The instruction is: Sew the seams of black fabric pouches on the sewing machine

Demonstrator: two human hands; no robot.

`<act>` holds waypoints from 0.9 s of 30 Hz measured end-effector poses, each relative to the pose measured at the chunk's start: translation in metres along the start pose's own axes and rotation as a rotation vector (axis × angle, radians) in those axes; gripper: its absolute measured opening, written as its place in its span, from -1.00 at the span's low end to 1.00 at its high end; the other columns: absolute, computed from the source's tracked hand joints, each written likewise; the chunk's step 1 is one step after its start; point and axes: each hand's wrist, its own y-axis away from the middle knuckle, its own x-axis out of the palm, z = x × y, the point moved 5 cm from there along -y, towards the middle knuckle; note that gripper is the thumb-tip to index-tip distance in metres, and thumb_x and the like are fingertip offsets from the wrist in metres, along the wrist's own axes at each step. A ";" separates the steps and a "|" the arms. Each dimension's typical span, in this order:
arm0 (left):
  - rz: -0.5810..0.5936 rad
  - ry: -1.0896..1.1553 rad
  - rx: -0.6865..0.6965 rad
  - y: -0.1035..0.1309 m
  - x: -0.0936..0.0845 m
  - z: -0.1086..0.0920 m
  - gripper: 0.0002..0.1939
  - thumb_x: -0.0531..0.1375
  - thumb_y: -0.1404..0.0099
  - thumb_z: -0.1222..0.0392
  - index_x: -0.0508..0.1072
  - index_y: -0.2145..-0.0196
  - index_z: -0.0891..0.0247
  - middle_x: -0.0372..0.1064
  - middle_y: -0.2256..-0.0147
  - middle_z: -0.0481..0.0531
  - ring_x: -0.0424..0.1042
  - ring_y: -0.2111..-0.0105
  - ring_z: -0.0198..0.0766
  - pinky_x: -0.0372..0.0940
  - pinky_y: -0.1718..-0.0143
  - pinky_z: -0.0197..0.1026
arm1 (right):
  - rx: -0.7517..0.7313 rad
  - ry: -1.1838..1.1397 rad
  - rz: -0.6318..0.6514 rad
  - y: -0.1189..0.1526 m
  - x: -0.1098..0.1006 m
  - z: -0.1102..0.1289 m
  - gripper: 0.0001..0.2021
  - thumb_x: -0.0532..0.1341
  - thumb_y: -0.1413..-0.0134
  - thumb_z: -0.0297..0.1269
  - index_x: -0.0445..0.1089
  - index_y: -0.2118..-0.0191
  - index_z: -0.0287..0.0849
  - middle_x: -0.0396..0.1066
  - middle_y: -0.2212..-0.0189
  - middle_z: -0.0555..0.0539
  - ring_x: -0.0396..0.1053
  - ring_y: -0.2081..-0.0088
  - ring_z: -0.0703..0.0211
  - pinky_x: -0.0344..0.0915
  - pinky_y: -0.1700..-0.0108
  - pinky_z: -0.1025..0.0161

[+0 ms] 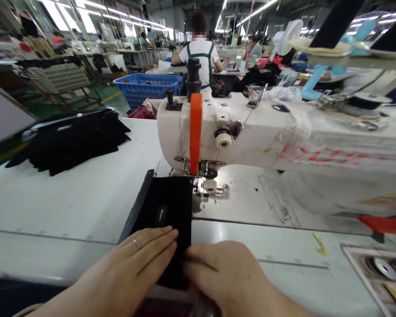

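Observation:
A black fabric panel with a small dark label lies on the white machine table. Its far right corner reaches the presser foot of a sewing machine. Flat on the panel rests my left hand, fingers stretched out and a ring on one of them. My right hand pinches the panel's near right edge between thumb and curled fingers. Along the panel's left side runs a dark strip. Below the hands, the panel's near end is partly hidden.
A pile of black fabric pieces lies at the table's left. Behind stands a blue basket, with a person in a white shirt beyond it. Bobbins sit in a recess at right, and thread cones stand overhead.

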 end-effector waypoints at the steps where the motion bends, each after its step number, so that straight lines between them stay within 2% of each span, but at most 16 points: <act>1: -0.007 -0.029 -0.013 -0.004 0.001 -0.004 -0.34 0.05 -0.16 0.40 0.28 -0.25 0.23 0.30 -0.21 0.07 0.34 -0.15 -0.12 0.28 -0.19 -0.14 | 0.038 -0.028 0.050 -0.004 -0.005 -0.007 -0.81 0.18 -0.06 -0.34 0.44 0.17 -0.13 0.53 0.15 -0.04 0.46 0.35 0.16 0.31 0.43 0.29; 3: -0.061 -0.068 -0.063 -0.010 0.004 -0.010 -0.47 0.03 -0.20 0.38 0.42 -0.12 0.26 0.38 -0.15 0.10 0.39 -0.07 -0.09 0.32 -0.14 -0.09 | 0.123 -0.016 0.076 -0.011 -0.017 -0.023 -0.70 0.16 -0.02 -0.37 0.42 0.08 -0.15 0.47 0.00 -0.09 0.48 0.23 0.09 0.41 0.29 0.20; 6: -0.135 -0.097 -0.089 -0.011 0.016 -0.020 -0.55 -0.02 -0.28 0.32 0.46 -0.05 0.26 0.46 -0.05 0.13 0.42 0.04 -0.07 0.38 0.00 -0.07 | 0.139 0.084 0.094 -0.021 -0.023 -0.034 -0.46 0.11 0.01 -0.44 0.30 -0.16 -0.20 0.29 -0.22 -0.14 0.47 0.08 0.01 0.46 0.16 0.07; 10: -0.211 -0.116 -0.072 -0.007 0.026 -0.021 -0.58 -0.01 -0.34 0.21 0.44 -0.08 0.23 0.48 -0.01 0.13 0.41 0.08 -0.07 0.37 0.04 -0.10 | 0.138 0.152 0.214 -0.024 -0.006 -0.035 -0.32 0.07 0.07 -0.47 0.22 -0.27 -0.29 0.11 -0.32 -0.18 0.47 0.02 -0.03 0.50 0.17 0.07; 12: -0.223 -0.125 -0.063 -0.009 0.022 -0.017 -0.59 -0.01 -0.34 0.27 0.44 -0.08 0.21 0.48 -0.02 0.08 0.41 0.07 -0.11 0.35 0.02 -0.13 | 0.154 0.174 0.233 -0.022 -0.001 -0.034 -0.29 0.09 0.08 -0.44 0.17 -0.29 -0.32 0.02 -0.34 -0.22 0.48 0.05 -0.04 0.51 0.20 0.07; 14: -0.167 -0.134 -0.052 -0.012 0.016 -0.014 -0.54 -0.01 -0.29 0.37 0.42 -0.09 0.23 0.45 -0.07 0.07 0.41 0.03 -0.13 0.32 -0.04 -0.14 | 0.146 0.191 0.214 -0.019 -0.001 -0.030 -0.31 0.13 0.06 -0.41 0.18 -0.28 -0.35 0.04 -0.33 -0.27 0.51 0.10 -0.05 0.52 0.23 0.07; 17: -0.085 -0.111 -0.041 -0.013 0.011 -0.012 -0.47 0.00 -0.24 0.41 0.37 -0.15 0.32 0.35 -0.16 0.14 0.38 -0.07 -0.08 0.28 -0.12 -0.08 | 0.074 0.137 0.112 -0.009 0.000 -0.017 -0.51 0.20 0.02 -0.34 0.38 -0.10 -0.28 0.34 -0.17 -0.20 0.54 0.22 0.01 0.51 0.32 0.15; 20: -0.080 -0.047 -0.057 -0.009 0.008 -0.009 -0.49 0.03 -0.29 0.32 0.35 -0.18 0.32 0.30 -0.20 0.17 0.31 -0.15 -0.01 0.27 -0.15 -0.02 | 0.028 0.130 -0.087 0.008 0.007 0.001 -0.81 0.21 -0.05 -0.40 0.47 0.19 -0.17 0.53 0.03 -0.04 0.50 0.45 0.17 0.39 0.52 0.27; 22: -0.136 0.051 -0.138 -0.006 0.003 -0.002 -0.53 0.01 -0.34 0.31 0.36 -0.18 0.22 0.36 -0.16 0.07 0.35 -0.13 -0.09 0.31 -0.14 -0.09 | 0.066 0.168 -0.240 0.020 0.015 0.010 -0.84 0.16 -0.14 -0.46 0.46 0.22 -0.15 0.56 0.12 -0.01 0.44 0.53 0.23 0.28 0.57 0.29; 24: -0.217 0.154 -0.278 -0.004 -0.005 0.006 -0.56 -0.02 -0.40 0.32 0.35 -0.18 0.12 0.40 -0.12 -0.01 0.42 -0.06 -0.19 0.36 -0.09 -0.18 | 0.130 0.179 -0.368 0.029 0.021 0.015 -0.81 0.12 -0.20 -0.47 0.45 0.18 -0.13 0.58 0.18 -0.01 0.40 0.55 0.24 0.23 0.55 0.29; 26: -0.279 0.215 -0.392 -0.004 -0.012 0.009 -0.60 -0.01 -0.44 0.27 0.36 -0.17 0.06 0.42 -0.08 -0.03 0.45 0.00 -0.21 0.39 -0.06 -0.20 | 0.157 0.170 -0.414 0.032 0.022 0.018 -0.79 0.09 -0.24 -0.47 0.44 0.16 -0.11 0.57 0.22 -0.02 0.37 0.55 0.24 0.20 0.52 0.27; 27: -0.299 0.225 -0.397 -0.005 -0.014 0.006 -0.61 0.00 -0.45 0.25 0.37 -0.15 0.05 0.43 -0.05 -0.03 0.45 0.02 -0.20 0.39 -0.06 -0.18 | 0.156 0.159 -0.412 0.032 0.021 0.019 -0.79 0.07 -0.26 -0.46 0.44 0.18 -0.11 0.57 0.24 -0.02 0.36 0.56 0.23 0.18 0.51 0.25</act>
